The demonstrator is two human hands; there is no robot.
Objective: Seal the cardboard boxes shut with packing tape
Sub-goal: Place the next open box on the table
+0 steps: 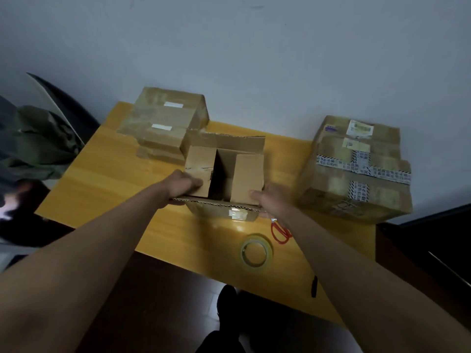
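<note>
An open cardboard box (224,174) sits mid-counter (107,179), its two short inner flaps folded inward with a dark gap between them, the far long flap upright and the near long flap lying outward toward the person. The left hand (184,184) grips the near-left flap corner and the right hand (267,200) holds the near-right one, fingers curled on cardboard. A clear tape roll (256,252) and red scissors (280,233) lie near the counter's front edge; taped boxes stand at the back left (165,123) and the right (356,169).
</note>
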